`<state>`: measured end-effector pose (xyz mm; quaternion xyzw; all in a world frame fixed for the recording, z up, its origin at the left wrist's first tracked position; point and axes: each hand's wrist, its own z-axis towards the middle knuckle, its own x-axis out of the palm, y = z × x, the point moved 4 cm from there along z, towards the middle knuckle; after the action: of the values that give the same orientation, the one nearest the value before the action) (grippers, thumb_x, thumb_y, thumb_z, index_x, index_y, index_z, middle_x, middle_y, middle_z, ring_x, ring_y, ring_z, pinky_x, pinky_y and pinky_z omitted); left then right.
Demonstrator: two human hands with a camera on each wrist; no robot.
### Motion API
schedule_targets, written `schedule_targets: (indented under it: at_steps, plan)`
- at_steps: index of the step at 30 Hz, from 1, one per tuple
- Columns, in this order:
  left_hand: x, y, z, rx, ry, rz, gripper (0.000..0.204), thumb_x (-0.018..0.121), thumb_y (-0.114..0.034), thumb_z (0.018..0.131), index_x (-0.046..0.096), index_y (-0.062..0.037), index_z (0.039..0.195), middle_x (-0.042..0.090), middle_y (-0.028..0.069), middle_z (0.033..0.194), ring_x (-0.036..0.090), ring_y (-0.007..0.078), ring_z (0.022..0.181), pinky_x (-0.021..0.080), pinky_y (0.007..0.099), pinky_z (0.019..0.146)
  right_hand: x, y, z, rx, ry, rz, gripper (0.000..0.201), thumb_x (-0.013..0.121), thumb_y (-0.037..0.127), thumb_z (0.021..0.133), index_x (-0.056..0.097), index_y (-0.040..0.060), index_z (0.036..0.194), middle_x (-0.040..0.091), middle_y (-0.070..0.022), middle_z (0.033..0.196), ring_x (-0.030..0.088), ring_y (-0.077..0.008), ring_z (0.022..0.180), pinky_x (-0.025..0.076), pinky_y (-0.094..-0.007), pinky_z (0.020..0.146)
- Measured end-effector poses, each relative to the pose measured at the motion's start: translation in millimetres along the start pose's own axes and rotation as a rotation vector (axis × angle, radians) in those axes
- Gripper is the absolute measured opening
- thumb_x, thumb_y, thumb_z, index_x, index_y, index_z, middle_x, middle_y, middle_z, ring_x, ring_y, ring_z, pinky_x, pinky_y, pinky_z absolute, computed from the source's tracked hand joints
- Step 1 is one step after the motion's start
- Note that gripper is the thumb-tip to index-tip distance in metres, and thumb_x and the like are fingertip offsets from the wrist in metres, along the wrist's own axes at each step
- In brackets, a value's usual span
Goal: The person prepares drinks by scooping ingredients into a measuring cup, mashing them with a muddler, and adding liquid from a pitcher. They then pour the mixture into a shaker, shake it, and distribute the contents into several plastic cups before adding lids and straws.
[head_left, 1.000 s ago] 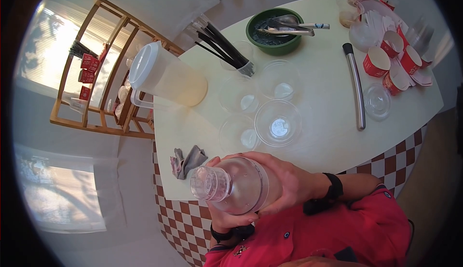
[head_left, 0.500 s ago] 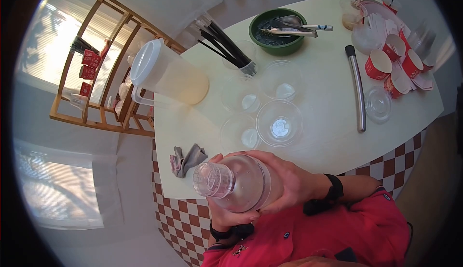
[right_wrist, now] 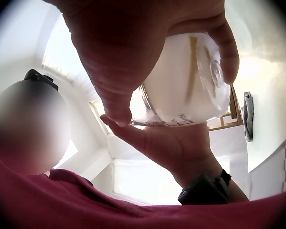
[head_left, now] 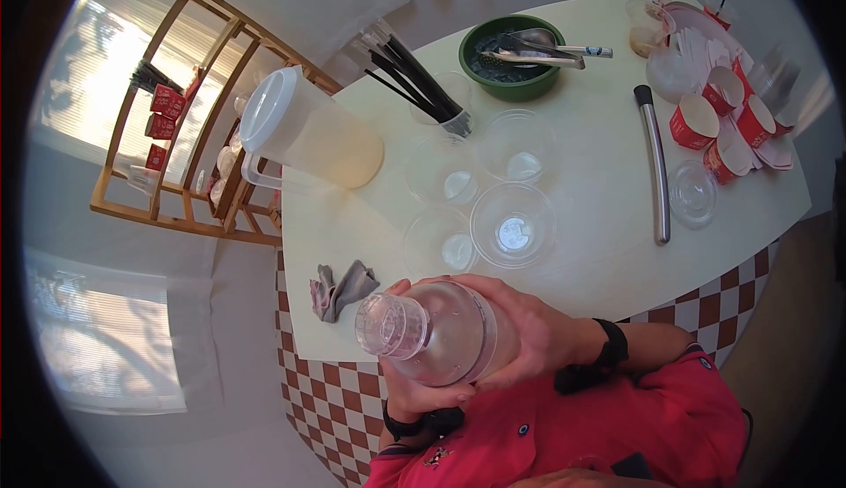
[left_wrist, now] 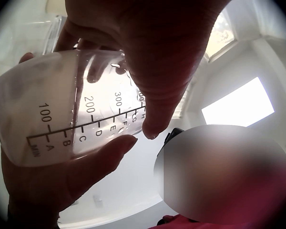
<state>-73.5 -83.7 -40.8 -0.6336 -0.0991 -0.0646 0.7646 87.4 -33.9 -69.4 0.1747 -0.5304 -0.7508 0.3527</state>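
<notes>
Both hands hold a clear plastic cocktail shaker [head_left: 449,334] in front of the red shirt, over the table's near edge. Its capped end points left in the head view, and the body lies tilted. Black measuring marks run along its side in the left wrist view, where a pale liquid shows inside. My left hand [head_left: 412,395] grips it from below left, with the thumb along its side. My right hand [head_left: 527,338] wraps round the other end, fingers over the top and thumb underneath. In the right wrist view the shaker's base [right_wrist: 217,78] shows beside the right fingers.
Several clear plastic cups [head_left: 485,223] stand just beyond the hands. A lidded pitcher [head_left: 339,149], a grey cloth [head_left: 344,292] and black straws [head_left: 419,82] are to the left. A green bowl [head_left: 509,89] holds utensils; a metal muddler [head_left: 654,166] and red paper cups [head_left: 693,122] lie right.
The capped end of the shaker has shifted slightly up and right in the head view. Both hands keep their grip, and the whole scene has shifted a little.
</notes>
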Motion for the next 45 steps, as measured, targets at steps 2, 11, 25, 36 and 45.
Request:
schedule_targets:
  at_steps: [2,11,25,36,45]
  plan:
    - [1.4,0.6,0.7,-0.011,-0.008,-0.012,0.133,0.103,-0.026,0.046,0.024,-0.0029,0.150,0.045,0.0242,0.143,0.050,0.0340,0.130,0.043,0.0469,0.107,-0.2,-0.3,-0.1,0.001,-0.003,0.011,0.107,0.089,0.027,0.070,0.026,0.0049,0.154,0.043,-0.0171,0.148,0.048,-0.0315,0.134,0.041,-0.0403,0.110]
    - [3.6,0.1,2.9,-0.044,-0.014,0.006,0.133,0.102,-0.028,0.047,0.022,-0.0018,0.150,0.045,0.0236,0.144,0.050,0.0338,0.130,0.043,0.0472,0.107,-2.2,-0.2,-0.5,0.001,-0.013,0.015,0.105,0.089,0.026,0.071,0.027,0.0044,0.153,0.044,-0.0169,0.147,0.048,-0.0309,0.134,0.041,-0.0405,0.110]
    - [3.9,3.1,3.0,-0.091,-0.066,-0.003,0.135,0.102,-0.030,0.047,0.021,0.0012,0.150,0.045,0.0225,0.144,0.051,0.0329,0.130,0.043,0.0463,0.109,-4.3,0.6,-0.9,0.035,-0.012,0.007,0.105,0.089,0.025,0.072,0.026,0.0044,0.153,0.044,-0.0170,0.147,0.049,-0.0312,0.133,0.042,-0.0410,0.109]
    - [0.6,7.6,4.7,-0.084,-0.064,-0.014,0.133,0.101,-0.032,0.048,0.022,0.0016,0.150,0.045,0.0225,0.144,0.051,0.0329,0.130,0.044,0.0457,0.109,-3.4,-4.0,0.2,0.062,-0.016,-0.004,0.107,0.091,0.030,0.072,0.027,0.0041,0.153,0.044,-0.0178,0.146,0.049,-0.0315,0.132,0.043,-0.0413,0.108]
    - [-2.2,13.5,7.0,-0.089,-0.077,-0.016,0.132,0.101,-0.033,0.050,0.021,0.0028,0.150,0.047,0.0221,0.143,0.052,0.0327,0.129,0.045,0.0450,0.108,-5.9,-8.8,2.0,0.070,-0.012,0.001,0.107,0.090,0.030,0.072,0.026,0.0036,0.153,0.043,-0.0183,0.146,0.047,-0.0315,0.134,0.040,-0.0410,0.110]
